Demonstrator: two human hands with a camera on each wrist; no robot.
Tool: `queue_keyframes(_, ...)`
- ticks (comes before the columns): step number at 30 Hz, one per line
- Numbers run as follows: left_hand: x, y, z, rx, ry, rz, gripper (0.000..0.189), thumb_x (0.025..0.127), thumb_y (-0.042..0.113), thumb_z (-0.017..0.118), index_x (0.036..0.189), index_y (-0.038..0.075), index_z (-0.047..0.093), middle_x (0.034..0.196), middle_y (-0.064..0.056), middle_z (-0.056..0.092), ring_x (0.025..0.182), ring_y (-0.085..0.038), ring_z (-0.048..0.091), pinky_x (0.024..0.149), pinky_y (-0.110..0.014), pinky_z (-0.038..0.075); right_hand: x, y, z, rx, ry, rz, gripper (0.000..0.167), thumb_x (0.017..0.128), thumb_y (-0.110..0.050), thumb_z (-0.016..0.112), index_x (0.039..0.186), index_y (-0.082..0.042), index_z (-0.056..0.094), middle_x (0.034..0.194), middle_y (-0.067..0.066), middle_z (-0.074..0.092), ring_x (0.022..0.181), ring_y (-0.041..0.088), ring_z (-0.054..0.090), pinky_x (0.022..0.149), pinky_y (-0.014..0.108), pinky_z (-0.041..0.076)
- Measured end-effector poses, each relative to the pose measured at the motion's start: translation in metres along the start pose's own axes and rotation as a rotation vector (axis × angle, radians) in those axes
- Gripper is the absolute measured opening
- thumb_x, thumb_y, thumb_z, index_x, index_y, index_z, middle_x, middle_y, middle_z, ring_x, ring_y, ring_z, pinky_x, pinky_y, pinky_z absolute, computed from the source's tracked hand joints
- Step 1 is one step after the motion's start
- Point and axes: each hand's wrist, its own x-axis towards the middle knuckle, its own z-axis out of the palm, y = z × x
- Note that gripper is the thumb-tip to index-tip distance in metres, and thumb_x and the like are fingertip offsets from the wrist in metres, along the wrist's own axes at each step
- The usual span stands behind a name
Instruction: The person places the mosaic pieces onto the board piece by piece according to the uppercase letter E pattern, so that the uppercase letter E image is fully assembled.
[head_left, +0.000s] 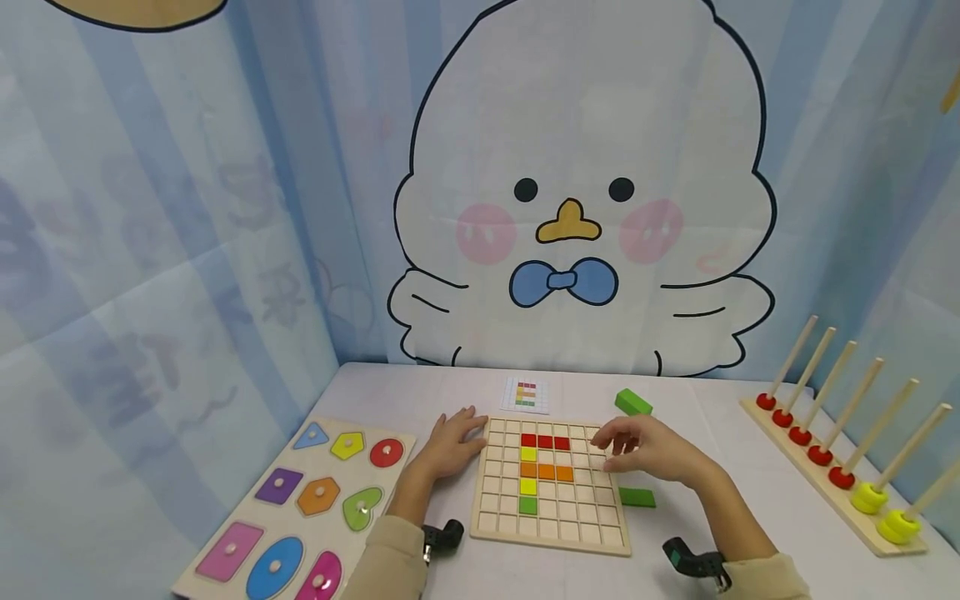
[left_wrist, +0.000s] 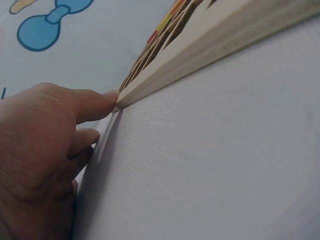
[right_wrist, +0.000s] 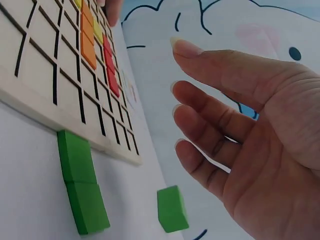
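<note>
A wooden grid board [head_left: 585, 510] lies on the table with square tiles in its cells: a row of three red tiles [head_left: 545, 442], a row of three orange tiles [head_left: 547, 472], two yellow tiles [head_left: 528, 487] and a green tile [head_left: 528, 506]. My left hand [head_left: 452, 444] rests at the board's far left corner, thumb against the edge in the left wrist view. Over the right edge hovers my right hand [head_left: 651, 448], fingers loosely bent and holding nothing. Below it, green pieces [right_wrist: 80, 182] lie end to end beside the board. A green block [head_left: 633, 402] sits farther back.
A small card [head_left: 525, 394] with a coloured pattern lies behind the board. On the left is a shape puzzle [head_left: 330, 461] with knobbed pieces. A peg stand [head_left: 832, 475] with red and yellow beads runs along the right side. Printed curtains surround the table.
</note>
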Motion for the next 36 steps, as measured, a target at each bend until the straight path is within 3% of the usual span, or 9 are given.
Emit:
queue_keyframes(9, 0.001, -0.001, 0.0, 0.011, -0.001, -0.013, 0.048, 0.103, 0.026, 0.06, 0.147, 0.01, 0.059, 0.164, -0.017, 0.043, 0.158, -0.035, 0.03, 0.132, -0.059, 0.009, -0.009, 0.029, -0.014, 0.033, -0.109, 0.077, 0.029, 0.083, -0.01, 0.084, 0.111, -0.005, 0.076, 0.103, 0.009, 0.072, 0.086, 0.019, 0.06, 0.071, 0.024, 0.053)
queue_keyframes(21, 0.001, -0.002, 0.002, -0.018, -0.001, -0.02, 0.047, 0.103, 0.025, 0.061, 0.147, 0.01, 0.059, 0.164, -0.017, 0.042, 0.158, -0.035, 0.03, 0.131, -0.059, 0.008, -0.017, 0.053, -0.019, 0.076, -0.227, 0.135, 0.029, 0.078, -0.006, 0.086, 0.105, -0.006, 0.076, 0.096, 0.009, 0.069, 0.085, 0.018, 0.056, 0.069, 0.024, 0.045)
queue_keyframes(31, 0.001, -0.002, 0.001, -0.019, -0.009, -0.025, 0.047, 0.103, 0.025, 0.061, 0.147, 0.01, 0.059, 0.164, -0.017, 0.042, 0.158, -0.035, 0.03, 0.132, -0.059, 0.008, -0.018, 0.057, -0.018, 0.1, -0.252, 0.193, 0.031, 0.073, -0.002, 0.087, 0.101, -0.003, 0.075, 0.092, 0.006, 0.067, 0.088, 0.02, 0.056, 0.071, 0.025, 0.046)
queue_keyframes(36, 0.001, -0.001, 0.0, -0.02, -0.012, -0.031, 0.047, 0.103, 0.026, 0.061, 0.148, 0.011, 0.058, 0.164, -0.017, 0.042, 0.158, -0.034, 0.03, 0.132, -0.058, 0.007, -0.017, 0.057, -0.017, 0.102, -0.265, 0.183, 0.029, 0.073, 0.0, 0.086, 0.099, -0.002, 0.075, 0.09, 0.006, 0.065, 0.085, 0.018, 0.056, 0.069, 0.024, 0.046)
